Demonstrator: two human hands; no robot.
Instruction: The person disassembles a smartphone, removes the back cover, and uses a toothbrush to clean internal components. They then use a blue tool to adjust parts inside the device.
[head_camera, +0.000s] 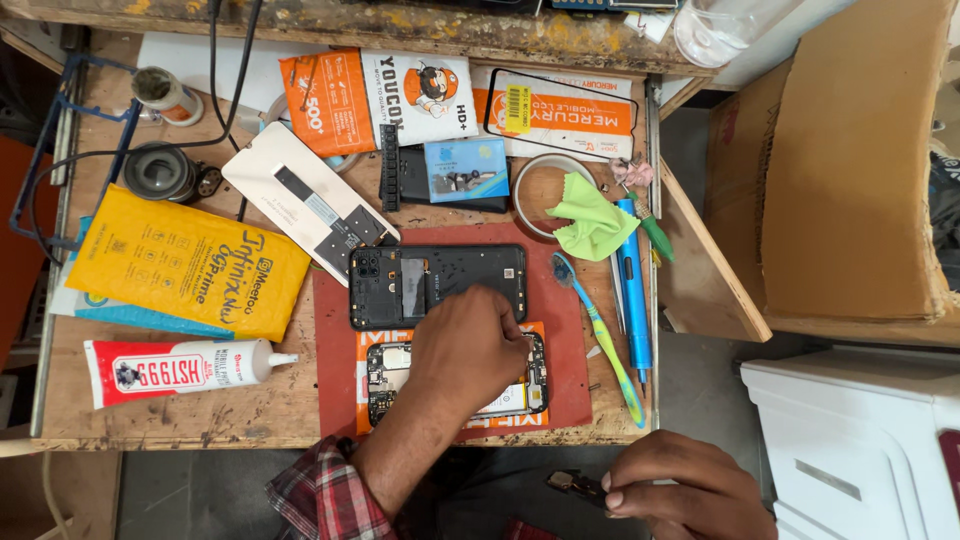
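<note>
Resting your left hand (470, 345) fingers-down on the opened phone (455, 382) on the counter (200, 410), your right hand (685, 490) pinches a small dark part (577, 486).

Wooden bench (300, 410) bearing red mat (570, 330)

Lighting even, moderately bright, diffuse from overhead. Shadows soft and short. Mild glare on white cabinet (860, 440) at 4 o'clock. Centre sharp; edges slightly bowed by wide lens. 9 o'clock margin dim.
</note>
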